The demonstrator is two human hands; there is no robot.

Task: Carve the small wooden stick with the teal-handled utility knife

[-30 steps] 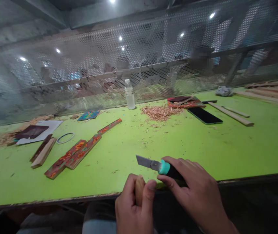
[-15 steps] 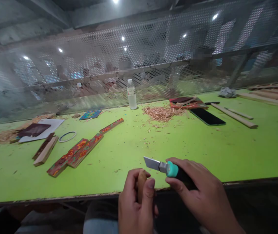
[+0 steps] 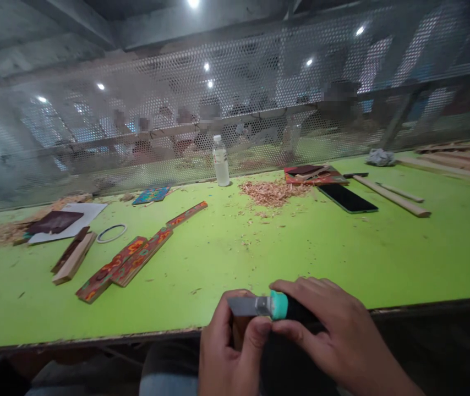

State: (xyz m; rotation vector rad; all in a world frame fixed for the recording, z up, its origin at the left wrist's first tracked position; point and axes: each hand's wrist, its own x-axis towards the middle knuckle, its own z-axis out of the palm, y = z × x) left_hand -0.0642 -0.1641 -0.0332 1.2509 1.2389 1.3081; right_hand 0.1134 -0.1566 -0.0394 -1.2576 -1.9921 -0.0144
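Note:
My left hand is closed around a small brown wooden piece, most of it hidden by the fingers and the blade. In my right hand is a utility knife with a black and turquoise handle, gripped between thumb and fingers. Its wide blade points left and lies across the top of the wooden piece, close to the left thumb. Whether the edge touches the wood I cannot tell. Both hands are at the front edge of the green table.
Painted wood strips and plain wood blocks lie at left, near a ring. Behind stand a water bottle and a shavings pile. A phone and wooden sticks lie right. Perforated mesh rises behind.
My right hand has moved left and slightly down, bringing the knife blade from above and beside the wooden piece to over it. My left hand stays nearly in place.

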